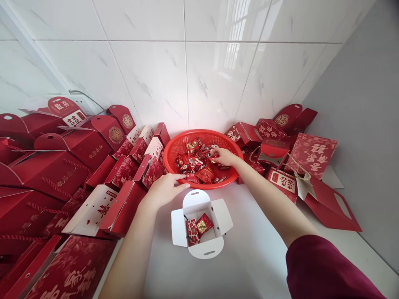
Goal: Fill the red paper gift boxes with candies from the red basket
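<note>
covering sweets (205, 175) | right hand (224, 157), grip unclear | leftmost boxes (21, 211) cropped

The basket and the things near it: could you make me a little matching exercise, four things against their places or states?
Things
1. Basket
2. Box
3. Left hand
4. Right hand

Places or states
A. Reaching in among the wrapped sweets
B. Red, standing near the tiled wall
C. At the near rim, fingers spread
D. White inside, flaps open, with red packets in it

Right pairs
1-B, 2-D, 3-C, 4-A
</note>
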Motion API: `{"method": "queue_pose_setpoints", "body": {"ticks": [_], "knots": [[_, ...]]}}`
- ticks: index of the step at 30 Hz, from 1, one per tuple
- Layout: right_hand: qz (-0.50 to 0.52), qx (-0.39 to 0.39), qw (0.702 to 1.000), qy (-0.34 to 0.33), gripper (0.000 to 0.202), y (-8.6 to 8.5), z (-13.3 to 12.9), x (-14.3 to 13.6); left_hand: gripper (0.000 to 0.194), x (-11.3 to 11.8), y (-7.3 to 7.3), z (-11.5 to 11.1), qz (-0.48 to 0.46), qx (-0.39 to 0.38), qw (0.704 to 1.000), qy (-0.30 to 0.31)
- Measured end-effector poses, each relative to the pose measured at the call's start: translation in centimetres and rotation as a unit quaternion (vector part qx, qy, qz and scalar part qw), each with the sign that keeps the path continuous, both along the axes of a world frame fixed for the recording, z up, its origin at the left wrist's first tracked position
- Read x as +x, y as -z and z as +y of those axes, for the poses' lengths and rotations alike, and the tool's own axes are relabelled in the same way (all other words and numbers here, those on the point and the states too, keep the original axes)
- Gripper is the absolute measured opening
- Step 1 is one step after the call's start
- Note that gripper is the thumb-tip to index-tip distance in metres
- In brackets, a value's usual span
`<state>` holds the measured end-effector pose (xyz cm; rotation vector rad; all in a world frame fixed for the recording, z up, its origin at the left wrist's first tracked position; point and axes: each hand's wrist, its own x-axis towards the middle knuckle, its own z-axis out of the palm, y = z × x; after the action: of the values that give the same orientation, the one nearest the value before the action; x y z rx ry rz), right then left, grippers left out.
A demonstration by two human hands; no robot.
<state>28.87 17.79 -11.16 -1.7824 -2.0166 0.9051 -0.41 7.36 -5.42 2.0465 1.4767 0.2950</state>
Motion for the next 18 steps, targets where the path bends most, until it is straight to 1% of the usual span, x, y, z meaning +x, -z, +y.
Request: {"method": "queue_pose_setpoints", "body": {"ticks": [4, 7, 14, 16, 18], "knots": [[0.135, 0.018, 0.991, -0.015, 0.032, 0.14, 0.27, 0.13, 0.06, 0.02, 0.03, -0.03, 0.0, -0.004, 1.0, -0.002], [0.197, 0.031, 0.98, -0.018, 0.033, 0.25, 0.4, 0.25, 0.059, 0.06, 0.01, -0.05, 0.0, -0.006, 1.0, -0.006], [0.27, 0.051, 0.961, -0.025, 0.033, -0.13, 0.13, 0.19, 0.056, 0.1, -0.05, -0.09, 0.002, 0.005, 1.0, 0.005], [0.286, 0.055, 0.956, -0.011, 0.03, -0.07, 0.18, 0.12, 0.054, 0.12, -0.1, -0.1, 0.004, 0.01, 1.0, 0.011], [0.303, 0.058, 0.951, 0.019, 0.025, 0.09, 0.33, 0.13, 0.055, 0.16, -0.14, -0.11, 0.005, 0.011, 1.0, 0.012]]}}
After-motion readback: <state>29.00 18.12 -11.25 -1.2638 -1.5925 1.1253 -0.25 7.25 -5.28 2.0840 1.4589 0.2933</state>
